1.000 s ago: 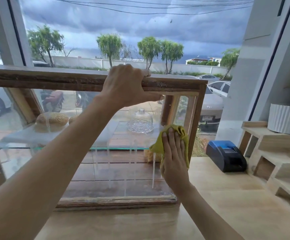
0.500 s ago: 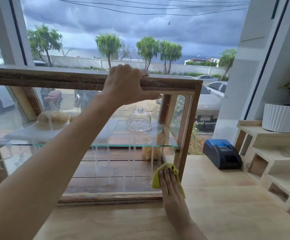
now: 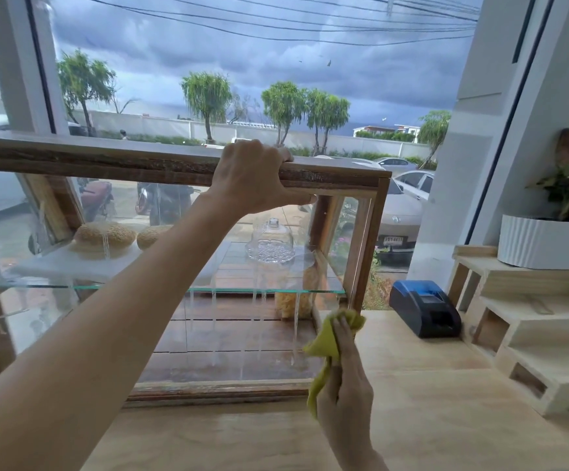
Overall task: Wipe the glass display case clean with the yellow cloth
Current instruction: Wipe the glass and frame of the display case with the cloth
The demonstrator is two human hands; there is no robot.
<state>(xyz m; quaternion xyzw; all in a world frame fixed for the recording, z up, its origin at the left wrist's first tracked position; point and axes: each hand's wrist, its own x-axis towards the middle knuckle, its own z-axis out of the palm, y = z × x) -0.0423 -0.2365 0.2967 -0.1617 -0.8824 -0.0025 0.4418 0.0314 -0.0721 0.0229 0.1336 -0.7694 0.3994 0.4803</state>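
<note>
The glass display case [image 3: 160, 166] has a dark wooden frame and stands on a pale wooden counter. Streaks of liquid run down its front pane. My left hand [image 3: 255, 178] grips the top front rail of the case. My right hand [image 3: 344, 379] presses the yellow cloth [image 3: 323, 345] against the lower right corner of the front pane, by the right post. The cloth hangs partly below my fingers. Inside, a glass shelf carries round loaves [image 3: 104, 234] and a glass dome dish [image 3: 271, 241].
A blue and black receipt printer [image 3: 425, 309] sits on the counter [image 3: 429, 419] to the right of the case. Stepped pale wooden shelves [image 3: 527, 321] at far right carry a white ribbed planter [image 3: 544, 241]. A big window with parked cars outside is behind.
My right hand slid the cloth down the right side of the front pane, from mid-height to the bottom corner. My left hand stayed on the top rail.
</note>
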